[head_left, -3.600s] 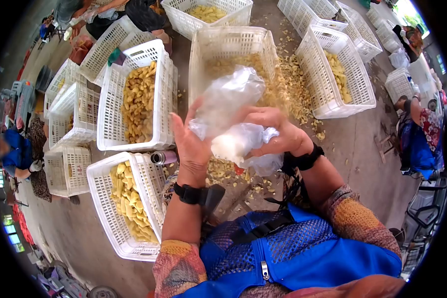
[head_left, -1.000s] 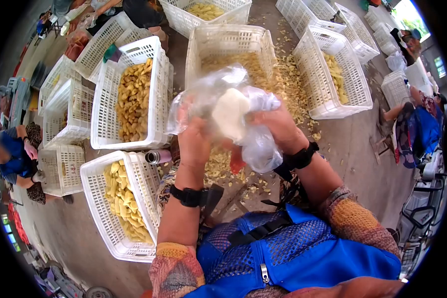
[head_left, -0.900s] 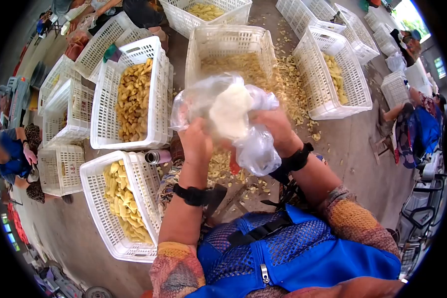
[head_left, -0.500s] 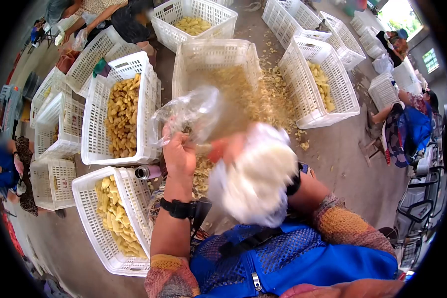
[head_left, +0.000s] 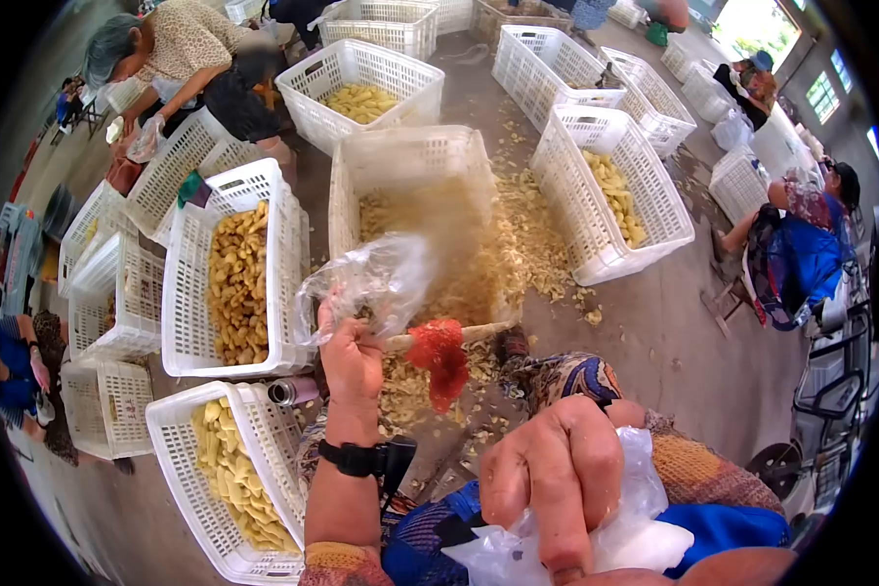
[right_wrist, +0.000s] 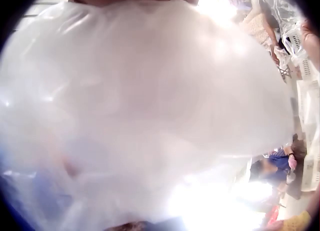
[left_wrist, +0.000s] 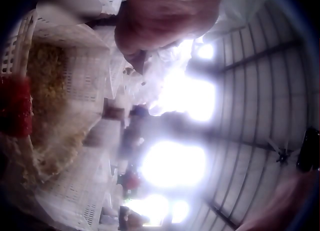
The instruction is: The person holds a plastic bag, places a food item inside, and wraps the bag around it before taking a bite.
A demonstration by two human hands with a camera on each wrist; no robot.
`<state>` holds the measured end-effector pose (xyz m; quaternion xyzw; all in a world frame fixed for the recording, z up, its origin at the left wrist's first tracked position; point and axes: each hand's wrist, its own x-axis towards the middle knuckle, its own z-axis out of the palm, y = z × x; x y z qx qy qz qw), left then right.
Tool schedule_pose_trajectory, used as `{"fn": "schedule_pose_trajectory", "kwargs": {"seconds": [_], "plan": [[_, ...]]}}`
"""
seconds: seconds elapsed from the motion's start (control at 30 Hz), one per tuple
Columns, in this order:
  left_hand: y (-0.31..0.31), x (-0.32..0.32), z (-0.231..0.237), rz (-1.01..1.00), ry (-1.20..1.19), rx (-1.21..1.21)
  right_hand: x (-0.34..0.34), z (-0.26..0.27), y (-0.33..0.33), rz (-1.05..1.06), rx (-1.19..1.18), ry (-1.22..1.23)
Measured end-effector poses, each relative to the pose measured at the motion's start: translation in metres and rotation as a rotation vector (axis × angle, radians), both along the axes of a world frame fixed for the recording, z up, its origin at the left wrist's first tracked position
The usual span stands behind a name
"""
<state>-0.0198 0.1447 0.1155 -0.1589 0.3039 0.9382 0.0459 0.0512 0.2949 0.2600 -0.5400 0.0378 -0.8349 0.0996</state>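
My left hand (head_left: 352, 363) pinches a thin see-through plastic bag (head_left: 386, 278), which billows above the fingers. In the left wrist view the same hand (left_wrist: 170, 15) hangs at the top, the bag pale behind it. Close to the person's chin, my right hand (head_left: 557, 464) has its fingers curled down over a whitish plastic bag (head_left: 637, 454). A flat white piece (head_left: 654, 547) sticks out beside that hand; its kind cannot be told. The plastic (right_wrist: 145, 100) fills most of the right wrist view. Between the hands, a red bundle (head_left: 439, 361) sits on a bar at the crate's near edge.
A crate (head_left: 410, 146) of peelings stands ahead, with more peelings (head_left: 542, 234) spilled beside it. To the left are crates of unpeeled ginger (head_left: 239, 283) and peeled ginger (head_left: 230, 469); another crate (head_left: 645, 249) stands right. A metal flask (head_left: 293, 391) and other people are nearby.
My hands have parted. The right hand has carried the bagged white piece down and back toward the person's chin, while the left keeps the see-through bag over the crate. The head view has tilted up.
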Motion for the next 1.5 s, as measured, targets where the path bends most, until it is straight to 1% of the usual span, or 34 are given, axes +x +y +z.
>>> {"fn": "schedule_pose_trajectory", "kwargs": {"seconds": [0.07,0.2,0.33,0.47,0.5,0.57,0.63,0.7,0.77,0.87,0.9,0.97,1.0,1.03,1.07,1.1,1.17,1.23,1.27,1.37,1.4,1.47,1.5], "plan": [[0.002,0.002,0.008,0.01,0.011,-0.044,0.004,0.004,0.0,-0.015,0.004,-0.031],[0.002,0.0,-0.002,0.018,-0.025,-0.043,0.009,0.008,0.003,-0.053,0.026,-0.091],[0.002,-0.001,0.002,0.028,-0.062,-0.056,0.011,0.013,0.006,-0.092,0.044,-0.152],[-0.001,-0.002,-0.008,0.031,-0.055,-0.011,0.022,0.019,0.009,-0.179,0.065,-0.291],[-0.002,-0.001,-0.006,0.025,-0.041,-0.001,0.015,0.023,0.016,-0.169,0.136,-0.245],[0.002,0.0,0.003,-0.014,0.012,0.006,-0.005,0.025,0.029,-0.082,0.234,-0.051],[-0.001,-0.001,-0.005,-0.042,0.018,0.016,-0.007,0.024,0.034,-0.093,0.297,-0.011],[0.0,-0.002,-0.005,-0.038,-0.026,0.008,0.002,0.019,0.039,-0.187,0.323,-0.091],[0.002,-0.003,-0.006,-0.033,0.001,0.044,-0.002,0.007,0.044,-0.241,0.348,-0.101],[-0.01,-0.005,-0.021,-0.056,-0.019,0.068,-0.008,-0.039,0.049,-0.306,0.312,-0.29],[-0.013,-0.007,-0.028,-0.069,-0.03,0.076,-0.005,-0.012,0.035,-0.454,0.353,-0.512],[-0.014,-0.007,-0.033,-0.079,-0.031,0.092,-0.026,-0.046,0.054,-0.437,0.663,-0.682],[-0.015,-0.009,-0.033,-0.09,-0.035,0.098,-0.032,-0.066,0.06,-0.604,0.843,-0.661],[-0.008,-0.007,-0.016,-0.067,-0.011,0.103,-0.039,-0.073,0.057,-0.678,0.926,-0.646],[-0.006,-0.007,-0.016,0.001,0.037,0.05,-0.045,-0.08,0.054,-0.749,1.01,-0.63],[-0.003,-0.007,-0.015,0.049,0.053,0.034,-0.048,-0.078,0.047,-0.735,1.003,-0.639],[-0.011,-0.013,-0.038,0.044,0.067,0.024,-0.054,-0.081,0.035,-0.63,0.96,-0.717],[-0.011,-0.017,-0.039,0.098,0.095,-0.03,-0.059,-0.09,0.025,-0.447,0.896,-0.849],[-0.01,-0.017,-0.039,0.122,0.109,-0.056,-0.059,-0.096,0.021,-0.4,0.864,-0.889],[-0.003,-0.008,0.006,0.115,0.063,-0.055,-0.059,-0.105,0.011,-0.337,0.937,-0.87],[-0.001,-0.007,0.007,0.168,0.045,-0.217,-0.058,-0.105,0.007,-0.324,0.971,-0.877],[0.0,-0.002,0.012,0.154,-0.015,-0.28,-0.054,-0.106,0.001,-0.309,1.043,-0.897],[0.001,-0.003,0.013,0.15,-0.038,-0.307,-0.053,-0.109,-0.004,-0.309,1.012,-0.912]]}}
